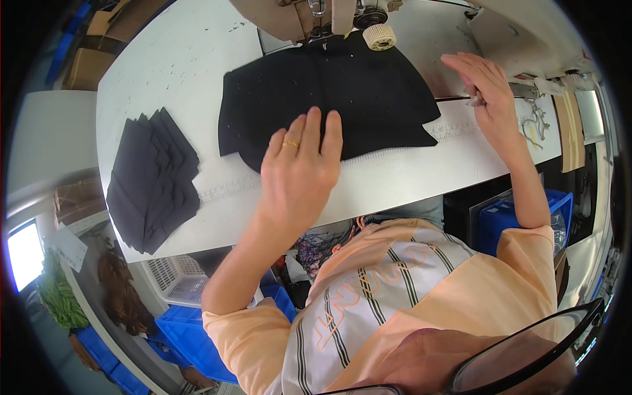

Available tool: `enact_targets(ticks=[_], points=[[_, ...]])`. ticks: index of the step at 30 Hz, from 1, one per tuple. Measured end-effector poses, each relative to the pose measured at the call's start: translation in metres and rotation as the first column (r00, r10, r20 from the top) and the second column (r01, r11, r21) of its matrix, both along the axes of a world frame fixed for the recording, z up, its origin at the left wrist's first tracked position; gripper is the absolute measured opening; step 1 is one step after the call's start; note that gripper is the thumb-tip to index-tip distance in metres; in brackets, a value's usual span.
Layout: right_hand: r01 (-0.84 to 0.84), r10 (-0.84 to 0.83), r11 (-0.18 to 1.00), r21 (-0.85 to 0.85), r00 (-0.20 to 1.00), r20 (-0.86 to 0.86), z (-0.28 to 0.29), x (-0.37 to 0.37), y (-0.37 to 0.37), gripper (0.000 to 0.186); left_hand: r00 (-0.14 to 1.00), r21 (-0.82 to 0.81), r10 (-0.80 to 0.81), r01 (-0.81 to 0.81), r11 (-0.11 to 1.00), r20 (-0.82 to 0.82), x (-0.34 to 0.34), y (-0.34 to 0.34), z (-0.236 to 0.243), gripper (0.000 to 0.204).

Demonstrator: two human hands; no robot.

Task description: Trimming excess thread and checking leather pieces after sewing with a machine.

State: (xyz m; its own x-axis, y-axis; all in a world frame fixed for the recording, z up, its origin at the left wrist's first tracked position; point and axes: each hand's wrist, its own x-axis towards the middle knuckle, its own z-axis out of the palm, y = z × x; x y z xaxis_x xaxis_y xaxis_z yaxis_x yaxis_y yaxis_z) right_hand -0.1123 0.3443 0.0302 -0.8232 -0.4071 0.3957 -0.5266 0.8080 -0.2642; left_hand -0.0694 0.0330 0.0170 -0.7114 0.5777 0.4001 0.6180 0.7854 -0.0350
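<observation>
A black fabric piece (pixel 336 92) lies flat on the white sewing table (pixel 178 66), its far edge under the sewing machine head (pixel 309 16). My left hand (pixel 299 171) rests flat on the near edge of the fabric, fingers together, a ring on one finger. My right hand (pixel 484 85) hovers at the right of the fabric with fingers extended, over the machine's bed, and a small pale scrap (pixel 475 101) shows under its palm. Whether it grips that scrap is unclear.
A fanned stack of black fabric pieces (pixel 155 181) sits at the table's left. A cream handwheel knob (pixel 380 36) sticks out from the machine. Blue crates (pixel 191 336) and a white basket (pixel 174 280) stand below the table; another blue crate (pixel 500 220) is at right.
</observation>
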Motion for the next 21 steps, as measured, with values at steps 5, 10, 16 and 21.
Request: enact_targets(ticks=[5, 10, 16, 21], points=[[-0.181, 0.180, 0.983, 0.014, 0.983, 0.042, -0.003, -0.001, -0.030, 0.058, 0.999, -0.034, -0.020, 0.021, 0.999, 0.027, 0.026, 0.004, -0.002, 0.037], [-0.315, 0.317, 0.945, 0.090, 0.948, -0.010, -0.028, -0.026, -0.066, 0.058, 0.993, 0.111, 0.026, -0.039, 0.993, 0.116, 0.025, 0.002, -0.006, 0.048], [-0.169, 0.208, 0.967, 0.189, 0.955, -0.210, -0.007, -0.055, -0.061, 0.042, 0.999, 0.042, 0.018, -0.016, 0.999, -0.031, -0.015, 0.010, -0.012, 0.039], [0.014, -0.054, 0.967, -0.253, 0.987, -0.153, 0.032, 0.002, 0.008, 0.024, 0.993, -0.008, 0.079, -0.080, 0.997, -0.082, -0.043, 0.002, -0.018, 0.034]])
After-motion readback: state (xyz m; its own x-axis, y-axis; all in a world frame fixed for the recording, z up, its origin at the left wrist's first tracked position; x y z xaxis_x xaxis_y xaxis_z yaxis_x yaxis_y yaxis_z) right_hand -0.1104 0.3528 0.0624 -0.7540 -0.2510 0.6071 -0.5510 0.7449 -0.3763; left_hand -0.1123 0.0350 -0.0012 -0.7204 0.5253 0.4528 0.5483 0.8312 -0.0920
